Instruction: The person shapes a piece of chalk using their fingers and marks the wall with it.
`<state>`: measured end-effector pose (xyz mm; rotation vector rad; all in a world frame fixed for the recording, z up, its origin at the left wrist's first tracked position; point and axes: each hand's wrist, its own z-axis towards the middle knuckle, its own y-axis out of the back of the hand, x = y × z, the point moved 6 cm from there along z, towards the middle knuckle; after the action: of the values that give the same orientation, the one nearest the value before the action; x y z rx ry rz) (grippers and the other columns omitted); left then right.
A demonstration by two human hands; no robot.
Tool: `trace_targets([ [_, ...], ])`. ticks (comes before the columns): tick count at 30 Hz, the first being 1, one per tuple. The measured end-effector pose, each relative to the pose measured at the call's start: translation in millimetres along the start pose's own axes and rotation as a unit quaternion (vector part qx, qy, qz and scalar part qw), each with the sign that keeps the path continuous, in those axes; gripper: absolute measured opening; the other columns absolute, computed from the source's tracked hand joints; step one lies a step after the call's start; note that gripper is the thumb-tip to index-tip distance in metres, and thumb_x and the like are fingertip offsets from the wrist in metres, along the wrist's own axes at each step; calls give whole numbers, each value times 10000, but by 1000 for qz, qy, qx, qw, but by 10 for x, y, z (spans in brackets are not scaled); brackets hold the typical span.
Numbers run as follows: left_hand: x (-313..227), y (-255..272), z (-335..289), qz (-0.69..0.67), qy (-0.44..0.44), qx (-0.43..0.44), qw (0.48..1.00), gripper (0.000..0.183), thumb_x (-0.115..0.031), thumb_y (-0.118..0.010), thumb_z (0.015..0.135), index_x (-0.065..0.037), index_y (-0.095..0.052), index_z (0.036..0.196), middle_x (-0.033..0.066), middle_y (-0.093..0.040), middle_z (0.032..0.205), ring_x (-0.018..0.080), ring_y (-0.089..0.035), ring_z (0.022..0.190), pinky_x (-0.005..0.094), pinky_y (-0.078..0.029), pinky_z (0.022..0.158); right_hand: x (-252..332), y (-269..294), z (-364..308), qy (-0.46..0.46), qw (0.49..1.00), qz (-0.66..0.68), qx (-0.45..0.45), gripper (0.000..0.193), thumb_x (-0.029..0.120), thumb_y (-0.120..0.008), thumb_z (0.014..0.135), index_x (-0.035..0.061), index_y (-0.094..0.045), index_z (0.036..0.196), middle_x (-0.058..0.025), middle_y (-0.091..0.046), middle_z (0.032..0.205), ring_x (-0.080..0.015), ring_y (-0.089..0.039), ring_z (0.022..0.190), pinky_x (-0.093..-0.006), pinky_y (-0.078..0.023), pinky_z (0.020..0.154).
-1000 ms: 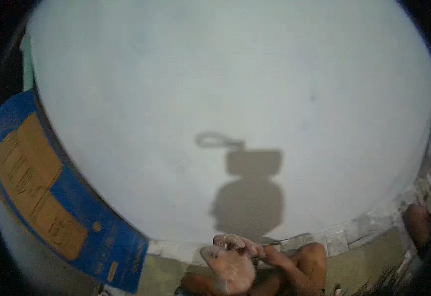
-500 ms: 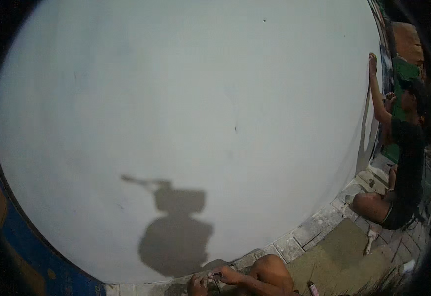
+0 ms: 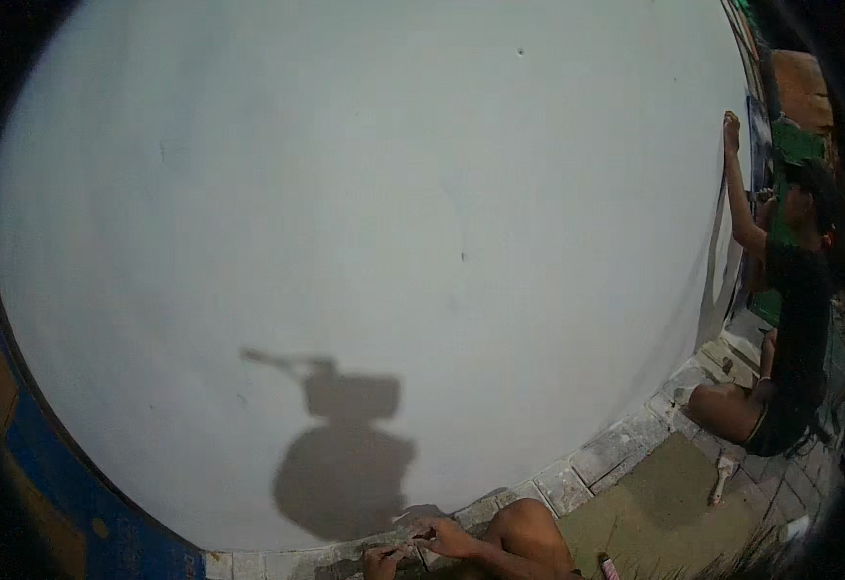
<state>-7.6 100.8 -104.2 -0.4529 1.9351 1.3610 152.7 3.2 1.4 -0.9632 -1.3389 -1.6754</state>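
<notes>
Low in the picture, my left hand (image 3: 383, 562) and my right hand (image 3: 448, 537) meet close together at the foot of a broad white wall (image 3: 500, 319). The fingers of both are bent in a pinch, the fingertips almost touching. Whatever lies between them is too small and dark to name. Beside my right forearm rises my bent knee (image 3: 526, 535). Right of the knee lies a slim pinkish tube-like object (image 3: 607, 566), partly cut off by the lower edge.
Grey paving blocks (image 3: 566, 486) edge the wall's base. A paintbrush (image 3: 723, 478) lies on a brownish sheet (image 3: 669, 483). At the right a co-worker (image 3: 798, 300) sits with one arm raised against the wall. Blue-and-brown sheeting (image 3: 74, 483) borders the lower left.
The view has shifted slightly. My right hand's fingers have closed in a little toward my left hand, both staying at the wall's foot. The co-worker's arm stays raised.
</notes>
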Motion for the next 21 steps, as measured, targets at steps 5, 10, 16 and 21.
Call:
trace_targets([
  [5,20,15,-30,-2,6,0,1000,221,-191,-695,771,4,-590,775,88,-553,656,210,-543,600,380,-477,633,-44,-113,-3,101,987,-120,27,469,307,-659,829,36,-544,1194,-205,-600,1073,-355,-607,923,-402,-500,797],
  [10,29,7,-64,-7,10,2,1000,217,-187,-696,770,5,-595,772,92,-555,656,211,-547,602,381,-478,633,-103,-245,-20,145,973,-175,51,580,398,-620,835,67,-466,1286,-228,-513,1218,-380,-524,1066,-447,-436,910],
  [16,-20,-22,-79,-16,12,5,1000,211,-182,-697,769,6,-600,767,97,-558,656,213,-551,605,382,-479,632,82,-145,-40,138,974,-174,39,597,382,-664,793,52,-488,1258,-202,-528,1185,-370,-512,1090,-431,-431,924],
  [21,-18,-4,-68,-24,14,3,1000,206,-177,-697,768,7,-605,764,101,-561,656,214,-555,607,383,-480,632,108,-123,-45,124,979,-156,45,580,363,-674,783,48,-500,1239,-185,-531,1188,-362,-520,1074,-439,-441,908],
])
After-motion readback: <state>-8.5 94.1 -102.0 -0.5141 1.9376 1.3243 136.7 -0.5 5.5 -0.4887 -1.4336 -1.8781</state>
